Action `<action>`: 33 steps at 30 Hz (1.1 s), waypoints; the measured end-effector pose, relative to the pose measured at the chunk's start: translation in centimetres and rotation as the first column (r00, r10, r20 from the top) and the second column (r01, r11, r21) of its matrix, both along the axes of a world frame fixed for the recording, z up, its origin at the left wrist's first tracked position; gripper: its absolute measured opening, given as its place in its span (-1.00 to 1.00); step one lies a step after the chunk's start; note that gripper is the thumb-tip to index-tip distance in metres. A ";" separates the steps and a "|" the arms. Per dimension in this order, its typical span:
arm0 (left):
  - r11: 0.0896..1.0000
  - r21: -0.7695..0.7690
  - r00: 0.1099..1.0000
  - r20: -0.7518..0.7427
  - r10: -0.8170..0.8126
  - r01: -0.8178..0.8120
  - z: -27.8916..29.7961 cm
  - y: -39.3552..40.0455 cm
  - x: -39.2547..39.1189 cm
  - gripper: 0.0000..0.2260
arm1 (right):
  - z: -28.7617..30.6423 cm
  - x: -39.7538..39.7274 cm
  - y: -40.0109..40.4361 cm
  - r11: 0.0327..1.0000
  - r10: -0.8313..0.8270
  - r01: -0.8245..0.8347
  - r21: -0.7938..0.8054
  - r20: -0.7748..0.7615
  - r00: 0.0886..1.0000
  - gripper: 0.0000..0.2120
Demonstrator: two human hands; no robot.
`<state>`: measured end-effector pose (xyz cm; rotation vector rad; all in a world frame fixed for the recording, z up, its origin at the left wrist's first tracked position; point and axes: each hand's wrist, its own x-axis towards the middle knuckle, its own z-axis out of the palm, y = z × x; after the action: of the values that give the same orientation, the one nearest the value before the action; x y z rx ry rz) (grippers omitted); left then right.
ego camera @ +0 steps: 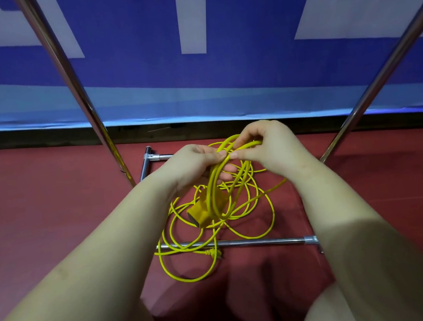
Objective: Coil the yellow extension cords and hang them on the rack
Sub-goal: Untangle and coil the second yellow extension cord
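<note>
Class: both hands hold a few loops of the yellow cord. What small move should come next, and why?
Probably draw up another loop with the right hand and lay it into the left hand: most of the cord lies loose on the floor, so the coil is not ready to hang.

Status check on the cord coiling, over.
Left hand grips coiled loops of yellow extension cord; right hand pinches the top strand. Socket block dangling, loose cord across rack's bottom bar. Nothing hung yet.
</note>
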<state>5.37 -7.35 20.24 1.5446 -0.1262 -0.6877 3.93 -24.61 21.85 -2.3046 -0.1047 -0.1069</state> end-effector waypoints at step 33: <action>0.972 -0.034 0.965 0.118 0.236 -0.233 0.2 1.8 1.1 -0.93 | 0.1 0.2 -0.4 0.599 -0.017 0.411 0.687 -0.503 0.864 -0.93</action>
<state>6.44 -5.55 20.43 1.5519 -0.0400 -0.4039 4.16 -25.00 21.93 -1.3779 0.4116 0.2286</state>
